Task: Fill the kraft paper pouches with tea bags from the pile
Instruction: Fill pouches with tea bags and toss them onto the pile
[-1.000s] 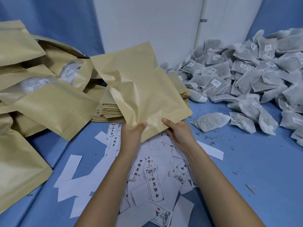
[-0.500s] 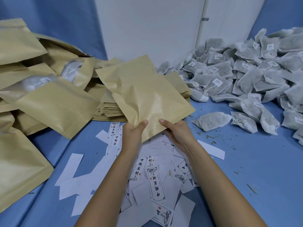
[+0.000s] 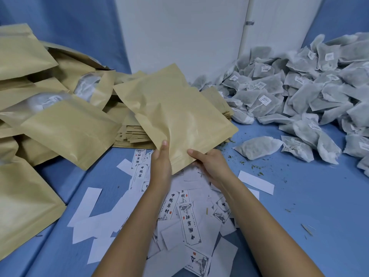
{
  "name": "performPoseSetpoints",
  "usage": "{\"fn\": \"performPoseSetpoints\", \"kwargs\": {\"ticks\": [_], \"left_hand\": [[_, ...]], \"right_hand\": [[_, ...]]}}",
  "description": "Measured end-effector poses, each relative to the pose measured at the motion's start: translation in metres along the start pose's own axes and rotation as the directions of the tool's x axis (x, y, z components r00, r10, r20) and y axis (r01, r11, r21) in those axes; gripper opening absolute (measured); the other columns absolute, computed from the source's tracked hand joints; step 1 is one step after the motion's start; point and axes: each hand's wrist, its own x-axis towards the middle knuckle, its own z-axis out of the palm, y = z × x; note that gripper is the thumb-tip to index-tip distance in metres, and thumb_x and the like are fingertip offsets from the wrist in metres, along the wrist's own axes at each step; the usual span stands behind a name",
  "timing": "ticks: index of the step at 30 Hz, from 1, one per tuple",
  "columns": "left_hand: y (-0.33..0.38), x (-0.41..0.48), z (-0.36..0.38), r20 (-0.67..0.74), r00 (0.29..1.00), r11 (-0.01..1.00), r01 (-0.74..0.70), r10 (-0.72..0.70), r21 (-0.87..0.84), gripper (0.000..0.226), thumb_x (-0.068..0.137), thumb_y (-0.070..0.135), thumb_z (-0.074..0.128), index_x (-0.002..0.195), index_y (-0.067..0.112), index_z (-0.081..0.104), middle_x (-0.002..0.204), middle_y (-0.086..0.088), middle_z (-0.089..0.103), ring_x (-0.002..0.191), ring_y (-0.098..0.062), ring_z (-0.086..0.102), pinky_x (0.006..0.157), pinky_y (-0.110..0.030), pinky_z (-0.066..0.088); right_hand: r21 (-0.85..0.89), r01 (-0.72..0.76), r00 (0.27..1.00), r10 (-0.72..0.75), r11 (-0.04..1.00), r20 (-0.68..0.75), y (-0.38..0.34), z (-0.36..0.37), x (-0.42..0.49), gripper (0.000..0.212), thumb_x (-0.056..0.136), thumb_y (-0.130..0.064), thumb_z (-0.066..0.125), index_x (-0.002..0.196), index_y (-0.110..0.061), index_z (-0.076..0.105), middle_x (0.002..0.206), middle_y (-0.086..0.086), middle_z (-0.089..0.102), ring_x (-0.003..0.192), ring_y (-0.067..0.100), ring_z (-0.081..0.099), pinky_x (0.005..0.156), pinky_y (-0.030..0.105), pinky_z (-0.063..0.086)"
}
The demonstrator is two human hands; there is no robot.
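A flat kraft paper pouch [image 3: 175,112] is held up in the middle, its near edge pinched by both hands. My left hand [image 3: 160,164] grips the near corner with the thumb on top. Along the same edge, to the right, my right hand [image 3: 209,163] holds it with the thumb on top. A big pile of grey-white tea bags [image 3: 299,92] fills the back right, and one loose tea bag [image 3: 257,146] lies in front of it. A flat stack of pouches [image 3: 133,136] sits behind the held one.
Filled kraft pouches [image 3: 60,128] lie heaped on the left. White paper labels [image 3: 187,222], some printed, are scattered on the blue surface [image 3: 299,206] under my arms. Tea crumbs dot the surface near the loose bag. A white wall panel [image 3: 179,33] stands behind.
The pouch has come down and tilted flatter, toward the stack. Both hands have kept their grip on its near edge, with my left thumb now further up the paper.
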Motion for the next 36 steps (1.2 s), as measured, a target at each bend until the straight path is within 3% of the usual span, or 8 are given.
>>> {"fn": "performPoseSetpoints", "kwargs": {"ticks": [3, 7, 11, 17, 24, 29, 32, 36], "left_hand": [[-0.001, 0.001, 0.0, 0.001, 1.0, 1.0, -0.007, 0.007, 0.003, 0.021, 0.098, 0.042, 0.044, 0.101, 0.029, 0.06, 0.095, 0.01, 0.068, 0.087, -0.005, 0.065, 0.066, -0.022, 0.049], [-0.001, 0.0, 0.001, 0.014, 1.0, 1.0, 0.014, -0.014, -0.008, 0.029, 0.097, 0.044, 0.045, 0.114, 0.024, 0.057, 0.107, 0.003, 0.067, 0.098, -0.015, 0.064, 0.08, -0.031, 0.052], [-0.001, 0.001, 0.001, 0.006, 1.0, 0.999, 0.028, -0.027, -0.034, 0.022, 0.097, 0.044, 0.046, 0.104, 0.029, 0.059, 0.105, 0.001, 0.069, 0.103, -0.022, 0.064, 0.089, -0.043, 0.052], [-0.002, -0.002, 0.004, 0.026, 0.996, 0.991, 0.085, -0.083, -0.106, 0.019, 0.096, 0.043, 0.049, 0.089, 0.03, 0.06, 0.083, 0.004, 0.072, 0.09, -0.029, 0.067, 0.08, -0.065, 0.05], [-0.001, -0.004, 0.005, 0.026, 0.997, 0.99, 0.07, -0.067, -0.123, 0.021, 0.097, 0.042, 0.048, 0.087, 0.03, 0.063, 0.089, 0.006, 0.073, 0.095, -0.024, 0.067, 0.086, -0.063, 0.049], [-0.001, -0.005, 0.007, 0.025, 0.999, 0.985, 0.039, -0.035, -0.169, 0.024, 0.098, 0.037, 0.048, 0.086, 0.028, 0.066, 0.091, 0.004, 0.074, 0.102, -0.028, 0.065, 0.092, -0.06, 0.047], [-0.003, -0.007, 0.009, 0.051, 0.999, 0.987, 0.006, 0.002, -0.159, 0.02, 0.099, 0.038, 0.045, 0.094, 0.028, 0.062, 0.095, 0.0, 0.072, 0.09, -0.025, 0.068, 0.068, -0.046, 0.056], [-0.004, -0.006, 0.008, 0.061, 0.998, 0.993, -0.007, 0.014, -0.12, 0.021, 0.098, 0.041, 0.044, 0.092, 0.029, 0.061, 0.082, 0.002, 0.072, 0.07, -0.023, 0.067, 0.043, -0.027, 0.041]], "right_hand": [[0.148, -0.043, 0.998, 0.036, 0.988, 0.054, 0.004, 0.004, 0.0, 0.001, 0.086, 0.0, 0.065, 0.086, 0.0, 0.065, 0.074, 0.004, 0.073, 0.064, 0.01, 0.068, 0.057, 0.017, 0.054], [-0.041, 0.003, 1.0, -0.004, 0.999, -0.001, 0.006, 0.001, 0.002, 0.009, 0.08, -0.01, 0.073, 0.075, -0.005, 0.068, 0.067, 0.002, 0.07, 0.055, 0.01, 0.062, 0.055, 0.019, 0.048], [0.069, 0.0, 1.0, -0.001, 0.998, 0.018, 0.008, 0.007, 0.001, 0.023, 0.083, -0.004, 0.069, 0.103, 0.006, 0.066, 0.103, 0.017, 0.071, 0.097, 0.029, 0.068, 0.089, 0.038, 0.053], [-0.011, 0.018, 1.0, -0.018, 1.0, 0.009, 0.009, 0.018, -0.007, 0.039, 0.08, -0.009, 0.072, 0.091, 0.025, 0.058, 0.085, 0.035, 0.062, 0.071, 0.033, 0.054, 0.074, 0.046, 0.044], [-0.006, 0.033, 0.993, -0.032, 0.999, 0.114, 0.013, 0.02, -0.011, 0.007, 0.083, -0.004, 0.068, 0.089, -0.001, 0.07, 0.079, 0.003, 0.074, 0.07, 0.014, 0.07, 0.062, 0.019, 0.052], [0.029, 0.062, 0.986, -0.065, 0.998, 0.151, 0.015, 0.021, -0.012, 0.014, 0.084, -0.002, 0.066, 0.086, -0.013, 0.075, 0.088, 0.002, 0.075, 0.082, 0.015, 0.071, 0.074, 0.023, 0.055], [-0.036, 0.068, 0.99, -0.063, 0.997, 0.128, 0.017, 0.027, -0.014, 0.02, 0.082, -0.002, 0.068, 0.102, -0.001, 0.069, 0.096, 0.013, 0.073, 0.084, 0.026, 0.069, 0.076, 0.034, 0.055], [-0.113, 0.083, 0.994, -0.074, 0.99, 0.079, 0.018, 0.028, -0.013, 0.001, 0.08, -0.006, 0.072, 0.08, -0.006, 0.07, 0.075, 0.007, 0.071, 0.061, 0.017, 0.06, 0.059, 0.025, 0.048]]}}
